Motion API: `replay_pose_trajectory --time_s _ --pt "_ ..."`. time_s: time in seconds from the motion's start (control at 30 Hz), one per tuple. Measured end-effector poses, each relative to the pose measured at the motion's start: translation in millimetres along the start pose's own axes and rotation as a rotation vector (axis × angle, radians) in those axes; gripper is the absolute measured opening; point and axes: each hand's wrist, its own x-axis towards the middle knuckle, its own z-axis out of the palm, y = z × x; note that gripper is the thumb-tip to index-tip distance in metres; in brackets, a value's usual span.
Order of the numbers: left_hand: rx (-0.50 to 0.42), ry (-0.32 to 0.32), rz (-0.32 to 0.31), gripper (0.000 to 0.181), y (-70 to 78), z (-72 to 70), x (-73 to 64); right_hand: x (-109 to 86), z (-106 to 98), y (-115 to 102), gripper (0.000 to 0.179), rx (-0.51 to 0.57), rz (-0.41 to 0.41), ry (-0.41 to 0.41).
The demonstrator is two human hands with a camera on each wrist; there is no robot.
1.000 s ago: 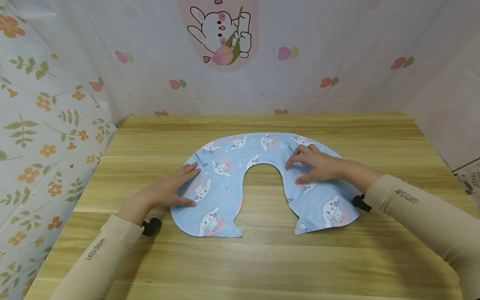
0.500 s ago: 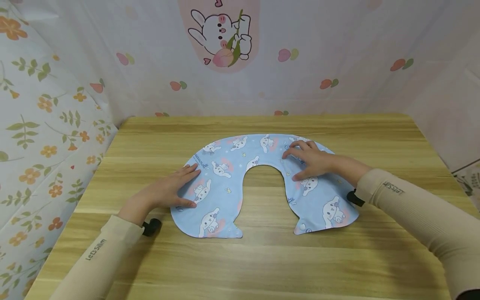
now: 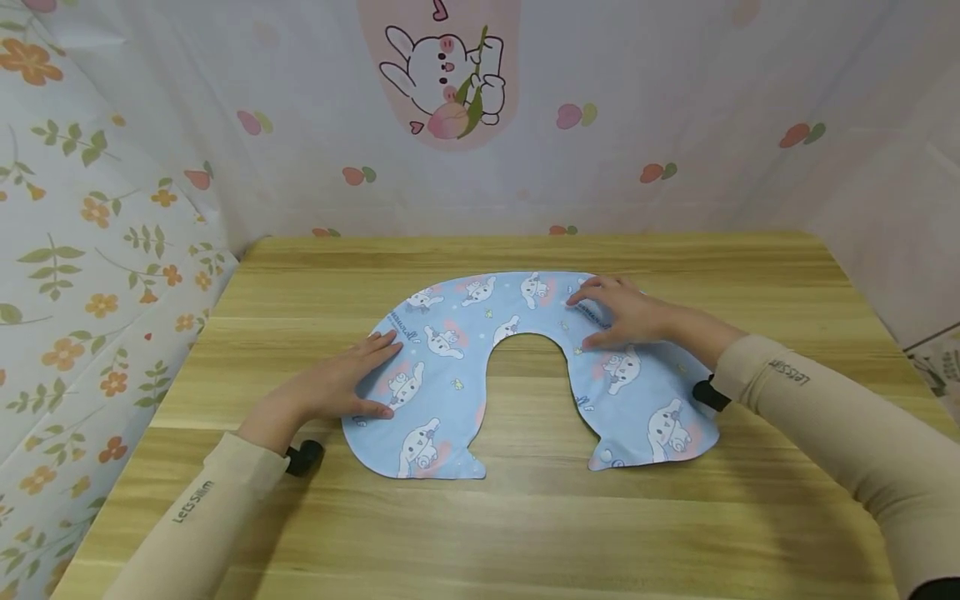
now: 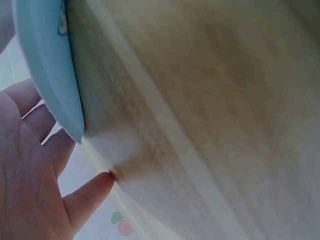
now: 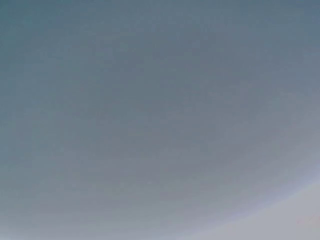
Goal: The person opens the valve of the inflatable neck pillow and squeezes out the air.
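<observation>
A light blue U-shaped bib point(image 3: 431, 375) with white cartoon dogs lies on the wooden table, its opening towards me and a snap on each end tab. My left hand point(image 3: 337, 379) rests on its left edge, fingers straight and thumb spread. In the left wrist view, the bib's edge point(image 4: 52, 70) crosses the fingers of that hand point(image 4: 22, 170). On the bib's upper right part my right hand point(image 3: 630, 312) touches the cloth, its fingers spread and slightly bent. Blurred blue-grey cloth point(image 5: 150, 110) fills most of the right wrist view, where no fingers show.
The wooden table point(image 3: 525, 537) extends around the bib on all sides. Behind it hangs a white curtain point(image 3: 675, 100) with a rabbit print, and a floral cloth point(image 3: 82, 333) hangs at the left. Black wrist cameras sit near both cuffs.
My right hand has slid over the bib towards its far edge, uncovering more of the dog print below it. My left hand stays in place.
</observation>
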Motion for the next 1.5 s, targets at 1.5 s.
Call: replay_pose_trajectory --time_s 1.5 --pt "0.0 0.013 0.001 0.102 0.8 1.4 -0.8 69.1 -17.4 -42.9 0.059 -0.241 0.051 -0.221"
